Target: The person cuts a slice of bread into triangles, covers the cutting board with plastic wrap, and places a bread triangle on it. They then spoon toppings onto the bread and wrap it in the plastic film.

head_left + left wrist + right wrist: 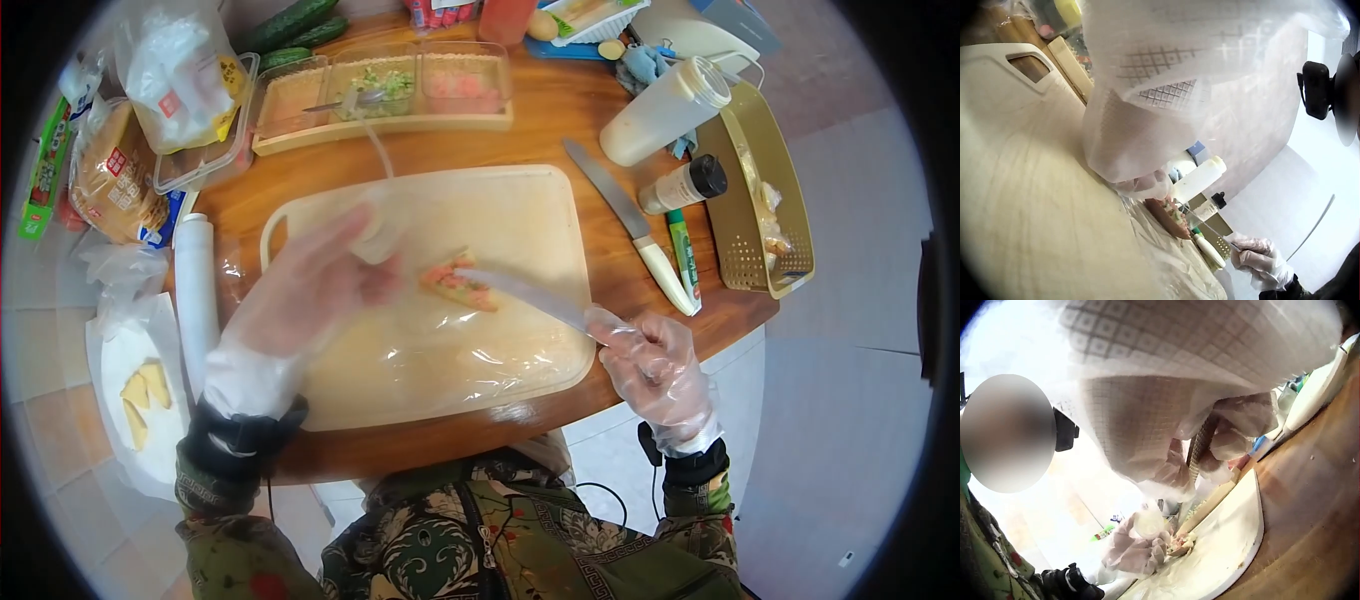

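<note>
My gloved left hand [310, 280], blurred in the head view, is over the left of the pale cutting board [480, 385]. It holds a pale round cap-like piece [1149, 524] with a thin curved spout. My gloved right hand [660, 375], right of the board, grips a long thin blade [530, 300]. The blade's tip touches the chopped pink and green topping on a small wedge of food [470, 290] at the board's middle. In the left wrist view, the wedge [1166, 219] lies beyond my left fingers [1147, 184], its topping facing the blade.
Behind the board stands a tray [380, 125] with three containers. To the right are a white-handled knife [655, 265], an uncapped bottle [655, 120], a black-topped shaker [680, 185] and a basket [745, 240]. Film roll [195, 290], bagged bread [120, 170] and pale pieces [150, 385] lie left.
</note>
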`<state>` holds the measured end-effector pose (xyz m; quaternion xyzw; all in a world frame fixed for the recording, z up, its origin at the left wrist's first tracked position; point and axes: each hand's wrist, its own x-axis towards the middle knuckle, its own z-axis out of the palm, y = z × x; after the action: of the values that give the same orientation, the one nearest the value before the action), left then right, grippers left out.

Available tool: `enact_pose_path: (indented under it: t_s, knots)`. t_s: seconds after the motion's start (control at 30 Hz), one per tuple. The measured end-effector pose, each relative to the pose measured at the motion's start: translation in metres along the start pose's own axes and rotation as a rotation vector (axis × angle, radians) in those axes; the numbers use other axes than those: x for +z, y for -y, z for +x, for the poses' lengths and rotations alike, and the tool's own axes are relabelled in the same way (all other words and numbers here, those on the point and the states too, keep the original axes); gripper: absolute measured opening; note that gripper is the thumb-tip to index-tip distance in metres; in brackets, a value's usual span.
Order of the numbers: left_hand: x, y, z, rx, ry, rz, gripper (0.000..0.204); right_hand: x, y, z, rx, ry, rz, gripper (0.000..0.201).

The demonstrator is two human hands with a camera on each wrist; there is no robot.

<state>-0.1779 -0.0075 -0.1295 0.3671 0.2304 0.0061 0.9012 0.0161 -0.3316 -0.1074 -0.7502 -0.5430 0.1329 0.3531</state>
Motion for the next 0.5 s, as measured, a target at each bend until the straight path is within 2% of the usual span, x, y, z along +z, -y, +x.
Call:
enact_pose_path:
  t_s: [0.23,0.5]
  knots:
    - [-0.002,-0.001,0.000,-0.017,-0.005,0.020,0.043,0.000,0.002,0.002,0.024,0.030,-0.042,0.038]
    - [-0.005,0.003,0.001,0.002,-0.029,-0.001,0.044,-0.001,-0.008,-0.001,-0.049,0.060,-0.030,0.038]
